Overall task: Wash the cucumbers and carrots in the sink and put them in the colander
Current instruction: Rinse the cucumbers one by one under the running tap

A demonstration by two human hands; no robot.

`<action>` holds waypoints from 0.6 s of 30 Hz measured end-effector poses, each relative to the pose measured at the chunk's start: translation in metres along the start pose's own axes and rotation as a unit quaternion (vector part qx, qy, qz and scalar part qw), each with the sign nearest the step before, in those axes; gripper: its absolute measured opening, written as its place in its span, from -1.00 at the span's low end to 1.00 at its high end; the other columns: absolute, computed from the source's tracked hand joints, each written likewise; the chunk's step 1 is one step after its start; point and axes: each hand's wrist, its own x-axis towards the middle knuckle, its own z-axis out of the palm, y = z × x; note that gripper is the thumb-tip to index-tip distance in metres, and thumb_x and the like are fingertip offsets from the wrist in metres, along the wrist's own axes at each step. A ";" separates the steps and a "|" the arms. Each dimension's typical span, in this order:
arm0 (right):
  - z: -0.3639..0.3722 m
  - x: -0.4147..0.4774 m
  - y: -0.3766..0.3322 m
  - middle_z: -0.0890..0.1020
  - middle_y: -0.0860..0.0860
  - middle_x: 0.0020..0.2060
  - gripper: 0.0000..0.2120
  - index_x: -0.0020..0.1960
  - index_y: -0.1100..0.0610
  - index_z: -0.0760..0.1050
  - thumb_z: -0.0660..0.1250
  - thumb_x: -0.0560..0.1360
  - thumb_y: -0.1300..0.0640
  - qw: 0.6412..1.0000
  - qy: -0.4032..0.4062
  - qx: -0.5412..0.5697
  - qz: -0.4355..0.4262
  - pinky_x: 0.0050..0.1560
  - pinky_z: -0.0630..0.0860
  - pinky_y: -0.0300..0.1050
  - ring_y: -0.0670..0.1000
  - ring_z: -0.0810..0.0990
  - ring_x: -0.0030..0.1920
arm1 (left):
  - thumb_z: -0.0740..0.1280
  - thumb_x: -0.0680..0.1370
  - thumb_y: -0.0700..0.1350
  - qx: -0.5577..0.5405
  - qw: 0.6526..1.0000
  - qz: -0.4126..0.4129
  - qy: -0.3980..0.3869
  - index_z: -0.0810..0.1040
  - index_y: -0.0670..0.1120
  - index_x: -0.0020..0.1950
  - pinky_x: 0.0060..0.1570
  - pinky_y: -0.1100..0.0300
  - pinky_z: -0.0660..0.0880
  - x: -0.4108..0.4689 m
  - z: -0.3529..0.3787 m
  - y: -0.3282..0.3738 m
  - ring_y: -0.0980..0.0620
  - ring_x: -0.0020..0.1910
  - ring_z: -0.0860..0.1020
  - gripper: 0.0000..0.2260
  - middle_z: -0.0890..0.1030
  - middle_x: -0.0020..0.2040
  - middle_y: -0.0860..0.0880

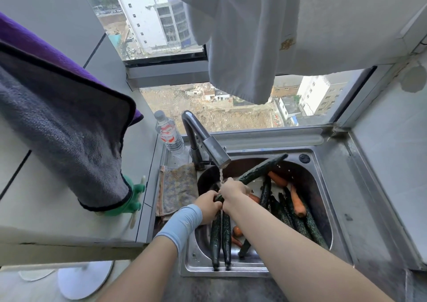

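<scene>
Sink (330,209): cucumber (258,171) in both hands (209,205) (233,192)

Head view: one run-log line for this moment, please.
phase: rinsing | left hand: grips cucumber end | right hand: grips same cucumber | faucet: running onto hands | sink: more cucumbers, carrots inside

Beyond my grip a window (208,107) shows daylit buildings, a white cloth (242,47) hanging across it. Left of my grip rises a grey tiled wall (69,24); right, perhaps a pale panel (392,151).
</scene>
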 end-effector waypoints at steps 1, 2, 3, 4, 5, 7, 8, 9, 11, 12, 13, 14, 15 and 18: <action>0.002 -0.006 0.000 0.45 0.04 0.33 -0.54 0.48 0.15 0.33 0.26 0.60 0.09 0.981 0.004 -0.183 -0.058 0.00 0.53 -0.05 0.07 0.50 0.26 | 0.15 0.65 -0.04 0.002 1.000 -0.003 0.009 0.32 -0.13 0.44 -0.04 -0.01 0.53 -0.002 0.001 0.001 -0.26 0.09 0.57 -0.63 0.53 0.26 -0.28; 0.004 -0.001 0.004 0.50 0.04 0.26 -0.61 0.41 0.17 0.41 0.26 0.59 0.14 0.981 0.015 -0.178 -0.078 -0.02 0.49 -0.06 0.08 0.52 0.24 | 0.14 0.66 -0.02 -0.006 1.000 -0.007 0.013 0.34 -0.15 0.39 0.01 -0.08 0.53 -0.004 0.002 0.002 -0.31 0.13 0.55 -0.65 0.53 0.22 -0.31; 0.005 0.002 0.004 0.55 0.05 0.14 -0.68 0.34 0.20 0.45 0.24 0.59 0.20 1.000 0.011 0.000 -0.006 -0.09 0.50 -0.10 0.07 0.58 0.11 | 0.13 0.66 0.00 -0.024 1.000 -0.005 0.013 0.39 -0.17 0.31 -0.02 -0.11 0.52 -0.007 0.001 0.004 -0.31 0.07 0.57 -0.67 0.56 0.14 -0.32; 0.006 0.004 0.002 0.57 0.09 -0.01 -0.77 0.24 0.25 0.48 0.22 0.60 0.25 0.992 -0.034 0.111 0.044 -0.18 0.52 -0.11 0.06 0.61 -0.08 | 0.13 0.66 0.04 -0.052 0.999 -0.007 0.008 0.45 -0.17 0.18 -0.13 -0.08 0.51 -0.009 -0.002 0.004 -0.26 -0.10 0.60 -0.70 0.58 0.00 -0.29; 0.005 -0.001 0.005 0.57 0.12 -0.16 -0.88 0.10 0.28 0.49 0.21 0.61 0.29 0.989 -0.057 0.129 0.049 -0.24 0.53 -0.08 0.06 0.58 -0.23 | 0.13 0.65 0.09 -0.098 0.995 -0.018 0.000 0.48 -0.13 0.02 -0.29 0.01 0.47 -0.010 -0.005 0.003 -0.15 -0.32 0.55 -0.69 0.57 -0.16 -0.20; 0.006 -0.005 0.006 0.54 0.12 -0.33 -0.83 -0.15 0.28 0.45 0.28 0.61 0.26 0.982 -0.045 0.176 0.052 -0.27 0.54 -0.02 0.06 0.54 -0.37 | 0.12 0.60 0.24 -0.179 0.982 -0.060 -0.023 0.45 -0.07 -0.18 -0.51 0.22 0.31 -0.012 -0.008 -0.002 0.01 -0.54 0.36 -0.59 0.46 -0.36 -0.06; 0.008 -0.005 0.007 0.54 0.11 -0.35 -0.76 -0.21 0.26 0.44 0.34 0.60 0.18 0.987 -0.034 0.155 0.036 -0.24 0.56 0.00 0.07 0.55 -0.40 | 0.11 0.58 0.29 -0.190 0.978 -0.076 -0.035 0.43 -0.05 -0.23 -0.54 0.27 0.26 -0.014 -0.010 -0.004 0.03 -0.57 0.32 -0.55 0.44 -0.40 -0.03; 0.010 -0.006 0.006 0.55 0.09 -0.35 -0.69 -0.23 0.25 0.45 0.37 0.58 0.08 0.991 -0.017 0.127 0.030 -0.19 0.59 0.01 0.08 0.57 -0.40 | 0.10 0.57 0.32 -0.189 0.977 -0.086 -0.048 0.41 -0.04 -0.26 -0.55 0.28 0.23 -0.014 -0.010 -0.007 0.04 -0.58 0.31 -0.53 0.41 -0.43 -0.01; 0.011 -0.007 0.002 0.56 0.09 -0.33 -0.56 -0.21 0.24 0.44 0.28 0.59 -0.13 0.992 0.013 0.118 0.036 -0.17 0.59 0.00 0.11 0.57 -0.38 | 0.08 0.57 0.33 -0.179 0.976 -0.097 -0.082 0.37 -0.02 -0.28 -0.54 0.29 0.22 -0.020 -0.011 -0.008 0.05 -0.58 0.30 -0.53 0.38 -0.45 0.00; 0.010 -0.005 0.001 0.55 0.11 -0.33 -0.48 -0.20 0.26 0.44 0.21 0.60 -0.21 0.990 0.029 0.132 0.045 -0.21 0.58 -0.02 0.12 0.55 -0.40 | 0.08 0.57 0.33 -0.176 0.974 -0.098 -0.100 0.36 -0.02 -0.29 -0.53 0.30 0.24 -0.022 -0.012 -0.007 0.05 -0.58 0.30 -0.53 0.38 -0.45 -0.01; 0.008 -0.008 0.000 0.53 0.12 -0.34 -0.41 -0.18 0.28 0.43 0.14 0.61 -0.28 0.985 0.042 0.155 0.065 -0.25 0.55 -0.03 0.11 0.52 -0.43 | 0.09 0.58 0.31 -0.160 0.977 -0.092 -0.108 0.38 -0.05 -0.28 -0.53 0.29 0.29 -0.022 -0.012 -0.005 0.04 -0.58 0.32 -0.53 0.40 -0.44 -0.02; 0.008 -0.005 0.001 0.51 0.13 -0.35 -0.35 -0.13 0.30 0.44 0.09 0.60 -0.32 0.980 0.052 0.180 0.075 -0.28 0.53 -0.04 0.10 0.50 -0.46 | 0.11 0.59 0.27 -0.137 0.982 -0.078 -0.099 0.40 -0.08 -0.26 -0.49 0.24 0.38 -0.020 -0.011 -0.003 0.01 -0.56 0.35 -0.54 0.44 -0.41 -0.05; 0.007 -0.008 0.002 0.51 0.13 -0.35 -0.33 -0.06 0.32 0.44 0.07 0.60 -0.33 0.975 0.058 0.200 0.081 -0.31 0.51 -0.06 0.09 0.48 -0.48 | 0.13 0.62 0.21 -0.106 0.989 -0.064 -0.082 0.43 -0.11 -0.22 -0.40 0.14 0.47 -0.017 -0.010 -0.003 -0.03 -0.52 0.39 -0.57 0.47 -0.37 -0.09; 0.008 -0.008 0.010 0.48 0.10 -0.28 -0.60 0.15 0.22 0.38 0.06 0.68 -0.13 0.969 0.028 0.232 0.084 -0.33 0.45 -0.12 0.07 0.49 -0.40 | 0.18 0.65 0.01 0.010 0.999 -0.044 -0.028 0.47 -0.13 0.12 -0.10 -0.01 0.52 -0.008 -0.007 -0.001 -0.11 -0.25 0.55 -0.77 0.57 -0.06 -0.17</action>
